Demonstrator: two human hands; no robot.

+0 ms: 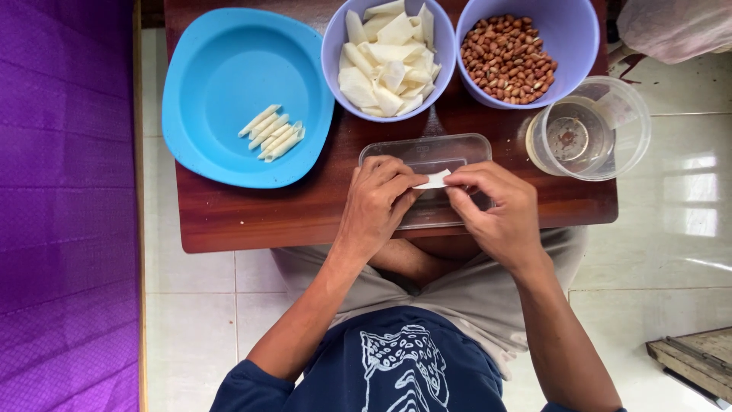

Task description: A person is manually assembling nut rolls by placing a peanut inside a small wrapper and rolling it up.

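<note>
My left hand (379, 200) and my right hand (494, 207) together pinch a small white wrapper piece (435, 181) over a clear rectangular plastic tray (425, 149) on a low wooden table (305, 206). Both hands have their fingertips closed on the wrapper, one at each end. A blue plate (221, 69) at the left holds several finished white rolls (272, 132). One purple bowl (340, 34) holds a heap of white wrapper pieces (389, 57). The other purple bowl (573, 30) holds peanuts (508, 57).
A clear plastic cup (591, 128) with a little liquid stands at the table's right end. A purple mat (65, 206) lies on the left. White floor tiles (671, 214) surround the table, and a wooden board (698, 362) lies at bottom right.
</note>
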